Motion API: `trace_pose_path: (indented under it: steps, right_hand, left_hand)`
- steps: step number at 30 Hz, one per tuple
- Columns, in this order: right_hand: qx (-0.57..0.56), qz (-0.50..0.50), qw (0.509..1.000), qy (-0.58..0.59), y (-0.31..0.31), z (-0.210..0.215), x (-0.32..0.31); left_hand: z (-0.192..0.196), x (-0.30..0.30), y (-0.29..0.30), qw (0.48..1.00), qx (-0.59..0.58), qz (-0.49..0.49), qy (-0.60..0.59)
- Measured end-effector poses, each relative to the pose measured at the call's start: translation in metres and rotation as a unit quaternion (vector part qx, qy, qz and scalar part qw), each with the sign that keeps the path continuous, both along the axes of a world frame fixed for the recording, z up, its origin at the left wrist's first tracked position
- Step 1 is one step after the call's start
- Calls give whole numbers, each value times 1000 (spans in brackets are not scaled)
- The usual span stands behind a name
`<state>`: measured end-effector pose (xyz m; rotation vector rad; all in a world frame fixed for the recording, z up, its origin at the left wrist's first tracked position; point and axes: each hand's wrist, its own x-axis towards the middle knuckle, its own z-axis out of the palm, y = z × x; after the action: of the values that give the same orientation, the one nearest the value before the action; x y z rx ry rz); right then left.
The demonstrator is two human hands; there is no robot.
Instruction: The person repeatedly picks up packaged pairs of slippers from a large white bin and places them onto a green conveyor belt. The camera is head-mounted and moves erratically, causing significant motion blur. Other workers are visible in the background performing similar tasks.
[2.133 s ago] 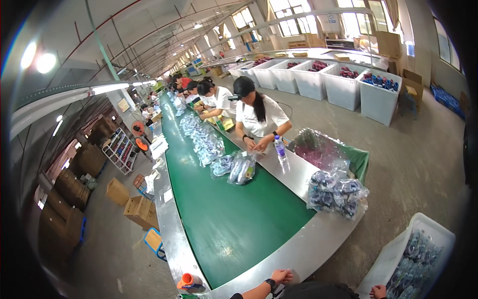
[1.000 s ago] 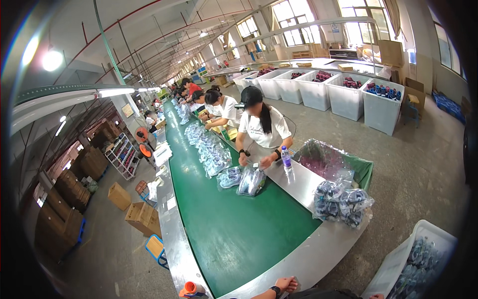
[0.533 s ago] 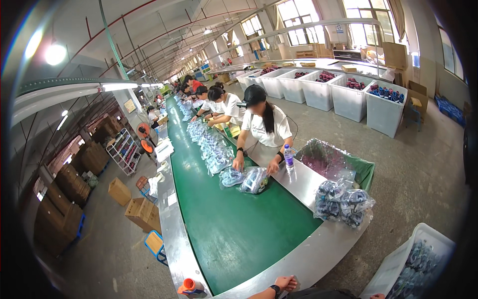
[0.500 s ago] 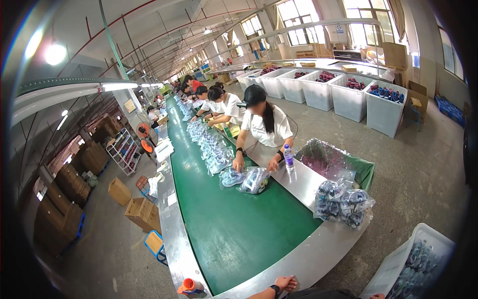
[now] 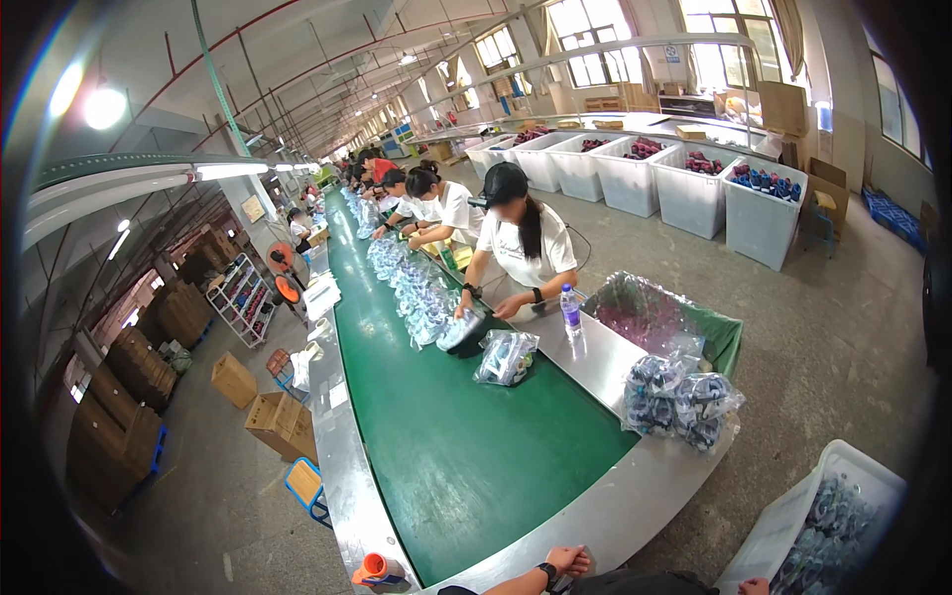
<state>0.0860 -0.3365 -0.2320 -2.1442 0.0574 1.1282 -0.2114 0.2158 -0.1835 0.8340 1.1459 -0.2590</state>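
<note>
My left hand (image 5: 567,560), with a dark watch on the wrist, rests at the near metal edge of the green conveyor belt (image 5: 476,476). Its fingers look loosely curled and nothing shows in them. Only a small part of my right hand (image 5: 754,586) enters at the bottom edge, beside a white bin (image 5: 838,458) of bagged bluish shoes (image 5: 828,535); its fingers are hidden. Several clear bags of dark blue shoes (image 5: 684,402) are piled on the metal rim to the right. One bagged pair (image 5: 508,357) lies alone on the belt.
Across the belt, a co-worker (image 5: 521,238) in a white shirt handles a bag beside a row of bagged shoes (image 5: 407,293). A purple-labelled bottle (image 5: 571,309) stands on the metal ledge. An orange tape roll (image 5: 373,567) sits near left. A green-lined bin (image 5: 714,342) stands at right.
The co-worker's hands have moved left and back along the belt with one bag, away from the bagged pair now lying alone. My hands have hardly moved.
</note>
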Motion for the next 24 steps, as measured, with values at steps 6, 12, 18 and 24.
trace_pose_path:
  steps: [6,12,18,24]
  right_hand:
    - [2,23,999,-28,-5,-4,10]
    - [4,16,1000,-19,-1,8,11]
    - [12,-19,1000,-14,2,24,5]
    - [11,-56,998,-11,1,37,-1]
  left_hand:
    - [1,1,1,1000,2,-17,7]
    - [0,1,3,1000,2,-29,5]
    - [-3,0,7,999,-11,-39,-2]
    - [-8,1,19,995,-56,-80,-7]
